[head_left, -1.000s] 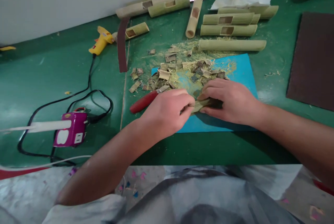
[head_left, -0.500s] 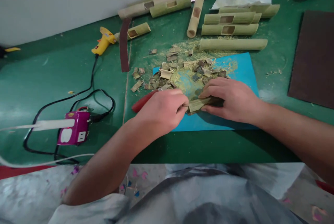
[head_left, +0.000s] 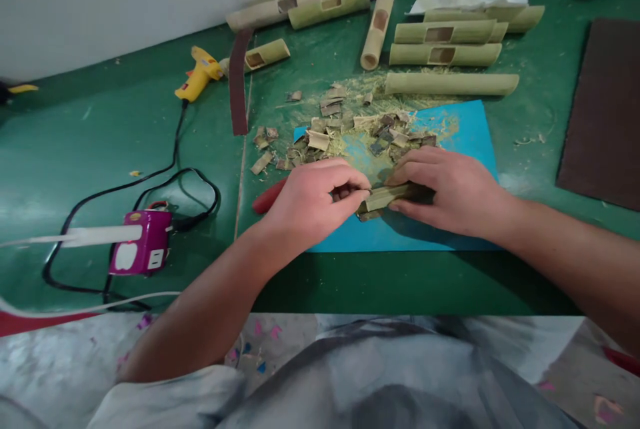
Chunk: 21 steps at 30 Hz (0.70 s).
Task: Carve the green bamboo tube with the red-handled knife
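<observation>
Over the blue sheet [head_left: 440, 236], my right hand [head_left: 443, 192] is closed on a short greenish bamboo strip [head_left: 384, 197]. My left hand [head_left: 325, 199] is pinched at the strip's left end; whatever lies between its fingertips is too small to make out. Small cut bamboo pieces [head_left: 319, 140] and pale shavings are scattered behind my hands. A red handle [head_left: 270, 197] sticks out to the left of my left hand, its other end hidden.
Behind the sheet lie notched bamboo tubes [head_left: 445, 54] and a plain bamboo piece [head_left: 453, 84]. At left are a yellow glue gun [head_left: 199, 74], a purple power adapter [head_left: 141, 242] and black cord. A dark brown sheet [head_left: 603, 116] is at right.
My left hand has shifted slightly right, its fingers now more extended toward the strip's end. My right hand still holds the strip in nearly the same place.
</observation>
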Each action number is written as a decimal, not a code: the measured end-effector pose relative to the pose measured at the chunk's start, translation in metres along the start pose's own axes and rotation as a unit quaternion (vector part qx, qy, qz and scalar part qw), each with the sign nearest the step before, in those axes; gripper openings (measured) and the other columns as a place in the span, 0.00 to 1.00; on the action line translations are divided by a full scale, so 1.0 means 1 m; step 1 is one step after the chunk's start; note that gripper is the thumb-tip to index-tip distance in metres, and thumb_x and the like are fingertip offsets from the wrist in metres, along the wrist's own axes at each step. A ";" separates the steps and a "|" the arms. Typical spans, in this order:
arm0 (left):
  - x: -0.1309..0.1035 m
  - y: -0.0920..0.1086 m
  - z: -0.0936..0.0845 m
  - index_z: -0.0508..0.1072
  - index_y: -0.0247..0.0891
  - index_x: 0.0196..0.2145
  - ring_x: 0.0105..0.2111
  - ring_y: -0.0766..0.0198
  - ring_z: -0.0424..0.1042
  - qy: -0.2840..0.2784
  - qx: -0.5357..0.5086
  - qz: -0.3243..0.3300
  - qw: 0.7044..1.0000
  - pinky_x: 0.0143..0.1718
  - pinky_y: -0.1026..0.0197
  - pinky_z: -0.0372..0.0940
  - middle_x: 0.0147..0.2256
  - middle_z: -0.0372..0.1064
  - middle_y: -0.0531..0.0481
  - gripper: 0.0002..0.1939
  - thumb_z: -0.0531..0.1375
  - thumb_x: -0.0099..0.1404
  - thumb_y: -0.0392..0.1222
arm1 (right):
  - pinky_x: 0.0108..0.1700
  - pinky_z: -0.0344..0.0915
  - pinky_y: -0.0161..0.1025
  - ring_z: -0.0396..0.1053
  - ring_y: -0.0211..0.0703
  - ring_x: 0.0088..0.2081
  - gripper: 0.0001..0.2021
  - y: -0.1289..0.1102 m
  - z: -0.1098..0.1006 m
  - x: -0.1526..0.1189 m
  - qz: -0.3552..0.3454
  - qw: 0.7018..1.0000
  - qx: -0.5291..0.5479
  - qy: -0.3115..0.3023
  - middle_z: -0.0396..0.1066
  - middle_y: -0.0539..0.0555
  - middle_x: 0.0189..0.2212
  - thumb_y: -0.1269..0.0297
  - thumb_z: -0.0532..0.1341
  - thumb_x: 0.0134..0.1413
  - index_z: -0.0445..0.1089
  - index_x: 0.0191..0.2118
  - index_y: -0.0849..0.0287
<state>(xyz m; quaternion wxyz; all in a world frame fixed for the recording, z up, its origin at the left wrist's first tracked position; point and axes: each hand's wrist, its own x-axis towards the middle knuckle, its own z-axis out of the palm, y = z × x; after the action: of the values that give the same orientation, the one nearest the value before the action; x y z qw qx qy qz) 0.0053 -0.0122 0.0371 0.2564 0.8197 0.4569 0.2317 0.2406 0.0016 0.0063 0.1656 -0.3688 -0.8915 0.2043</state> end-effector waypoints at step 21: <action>-0.003 0.005 0.006 0.75 0.35 0.31 0.32 0.65 0.70 -0.001 0.125 0.104 0.987 0.36 0.62 0.65 0.30 0.72 0.49 0.10 0.56 0.69 0.31 | 0.43 0.63 0.46 0.71 0.52 0.45 0.10 -0.001 0.000 0.001 0.011 1.000 0.013 -0.006 0.75 0.58 0.40 0.57 0.62 0.59 0.73 0.40 0.57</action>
<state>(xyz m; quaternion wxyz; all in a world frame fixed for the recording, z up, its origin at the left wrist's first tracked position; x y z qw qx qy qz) 0.0105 -0.0185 0.0352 0.1268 0.8886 0.3940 0.1978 0.2396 0.0017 0.0063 0.1625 -0.3750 -0.8857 0.2202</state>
